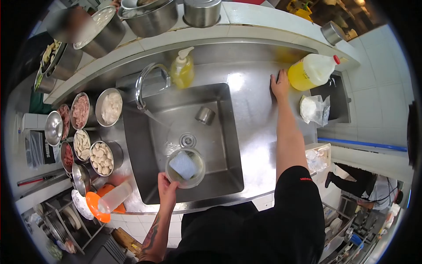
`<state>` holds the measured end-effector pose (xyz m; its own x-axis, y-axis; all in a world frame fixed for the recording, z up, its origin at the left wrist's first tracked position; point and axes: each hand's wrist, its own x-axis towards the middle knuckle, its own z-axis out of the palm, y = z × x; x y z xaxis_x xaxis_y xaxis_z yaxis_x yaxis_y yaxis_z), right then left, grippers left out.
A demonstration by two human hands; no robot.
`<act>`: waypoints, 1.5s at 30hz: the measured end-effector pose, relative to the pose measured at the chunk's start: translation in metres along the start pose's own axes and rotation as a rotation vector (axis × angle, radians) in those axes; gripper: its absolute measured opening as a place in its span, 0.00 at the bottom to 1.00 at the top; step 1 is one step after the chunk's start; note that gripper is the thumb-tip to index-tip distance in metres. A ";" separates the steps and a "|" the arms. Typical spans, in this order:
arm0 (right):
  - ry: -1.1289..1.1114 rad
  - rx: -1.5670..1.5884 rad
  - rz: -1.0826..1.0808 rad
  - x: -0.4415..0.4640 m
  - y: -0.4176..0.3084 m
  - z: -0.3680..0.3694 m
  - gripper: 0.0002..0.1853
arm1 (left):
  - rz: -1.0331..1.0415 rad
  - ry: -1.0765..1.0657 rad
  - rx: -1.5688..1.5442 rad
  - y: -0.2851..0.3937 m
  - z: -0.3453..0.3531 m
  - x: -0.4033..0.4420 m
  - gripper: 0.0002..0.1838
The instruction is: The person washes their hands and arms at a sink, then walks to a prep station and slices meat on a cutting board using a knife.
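Observation:
My left hand [167, 188] grips the rim of a clear round plastic tub [200, 176] over the near part of the sink [206, 187]. A pale blue-and-white cloth [183, 165] lies in the tub. Water runs from the curved faucet [140, 86] into the sink, beside the tub. A small metal cup [205, 115] lies tipped in the basin. My right hand [280, 86] rests on the steel counter, fingers stretched out. Close beside it is a large jug of yellow liquid [307, 72] with a red cap; whether they touch, I cannot tell.
A pump bottle of yellow liquid [183, 70] stands behind the sink. Left of the basin are several metal bowls of food [110, 107], an orange bowl [97, 207] and a translucent bottle [114, 198]. A white plastic bag [313, 109] sits at right. Another person [373, 187] is farther right.

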<state>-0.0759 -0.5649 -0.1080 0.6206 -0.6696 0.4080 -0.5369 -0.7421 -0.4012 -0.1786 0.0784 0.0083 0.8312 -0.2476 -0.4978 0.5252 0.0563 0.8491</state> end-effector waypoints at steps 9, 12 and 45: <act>-0.253 -0.198 -0.154 -0.064 -0.187 0.031 0.43 | -0.100 0.039 -0.022 -0.011 -0.015 -0.029 0.19; -0.413 -0.057 -0.396 -0.113 -0.251 0.016 0.37 | -0.095 0.009 -0.088 -0.016 -0.010 -0.029 0.19; -0.870 1.624 0.698 -0.202 -0.446 -0.001 0.23 | 0.001 0.208 -0.122 -0.046 -0.052 -0.039 0.17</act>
<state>0.0378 -0.0980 -0.0108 0.9049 -0.2140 -0.3679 -0.1432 0.6610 -0.7366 -0.2258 0.1357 -0.0204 0.8448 -0.0438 -0.5333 0.5320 0.1759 0.8283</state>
